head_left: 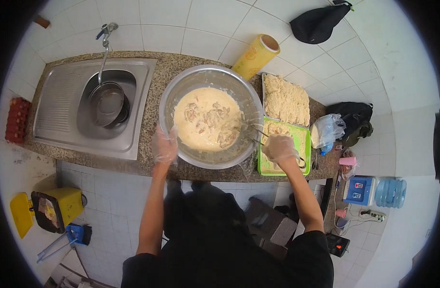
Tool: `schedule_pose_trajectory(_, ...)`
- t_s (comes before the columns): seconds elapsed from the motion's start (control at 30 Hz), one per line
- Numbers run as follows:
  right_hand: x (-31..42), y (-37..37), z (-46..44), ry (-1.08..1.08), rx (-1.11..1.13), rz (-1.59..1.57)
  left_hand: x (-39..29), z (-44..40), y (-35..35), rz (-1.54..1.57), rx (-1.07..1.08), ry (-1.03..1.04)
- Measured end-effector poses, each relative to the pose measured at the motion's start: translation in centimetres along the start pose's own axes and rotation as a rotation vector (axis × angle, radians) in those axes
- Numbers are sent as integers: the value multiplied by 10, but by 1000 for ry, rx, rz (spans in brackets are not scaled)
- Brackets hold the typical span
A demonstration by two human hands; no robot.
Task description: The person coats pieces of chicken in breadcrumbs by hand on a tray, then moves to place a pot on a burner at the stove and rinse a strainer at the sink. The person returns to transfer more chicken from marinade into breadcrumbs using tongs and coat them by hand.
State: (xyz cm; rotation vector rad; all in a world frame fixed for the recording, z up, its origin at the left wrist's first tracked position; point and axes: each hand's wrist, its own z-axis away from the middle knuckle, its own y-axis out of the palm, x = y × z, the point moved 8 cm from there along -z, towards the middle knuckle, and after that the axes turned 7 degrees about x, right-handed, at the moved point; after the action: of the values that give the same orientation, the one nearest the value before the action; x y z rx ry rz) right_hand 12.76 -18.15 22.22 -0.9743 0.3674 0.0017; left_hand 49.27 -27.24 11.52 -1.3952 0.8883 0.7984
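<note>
A large metal bowl (253, 91) on the counter holds cream-coloured batter (191, 103) with several pieces in it. My left hand (165, 145), in a clear plastic glove, is closed on the bowl's rim at the lower left. My right hand (279, 149), also gloved, grips metal tongs (257, 129) over the green tray (268, 172); their tips reach across the bowl's right rim to the batter. Crumbs lie in the green tray, with a piece showing beside my right hand. Behind it stands a metal tray (263, 96) heaped with crumb-coated pieces (287, 101).
A sink (133, 96) with a pot (108, 105) under the tap (105, 43) is on the left. Behind the bowl stands a yellow roll (255, 57). Plastic bags (329, 128) and a black bag (352, 115) lie on the right. An open yellow bin (70, 207) stands lower left.
</note>
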Motion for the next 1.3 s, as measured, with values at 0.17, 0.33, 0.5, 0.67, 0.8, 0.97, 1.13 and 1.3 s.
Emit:
schedule_pose_trajectory(0.17, -6, -17, 5, -155, -65, 177, 12, -4, 6, 89, 31, -50)
schedule_pose_trajectory(0.33, -21, -58, 52, -69, 12, 136, 21, -4, 8, 73, 23, -37)
schedule_pose_trajectory(0.5, 7, -51, 74, -33, -81, 154, 17, -4, 7, 102, 9, -25)
schedule_pose_trajectory(0.67, 43, -2, 74, -101, 34, 74, 4, -4, 2, 116, 58, -82)
schedule_pose_trajectory(0.8, 31, -2, 64, -4, 109, -100, 13, -4, 4, 81, 49, -84)
schedule_pose_trajectory(0.97, 27, 15, 34, -37, 267, -138, 17, -5, 8, 104, 46, -45)
schedule_pose_trajectory(1.13, 41, 12, 29, -124, 381, -88, 15, -2, 4, 86, 54, -68)
schedule_pose_trajectory(1.3, 14, 11, 26, -204, 373, -155, 22, -6, 8, 82, 51, -27)
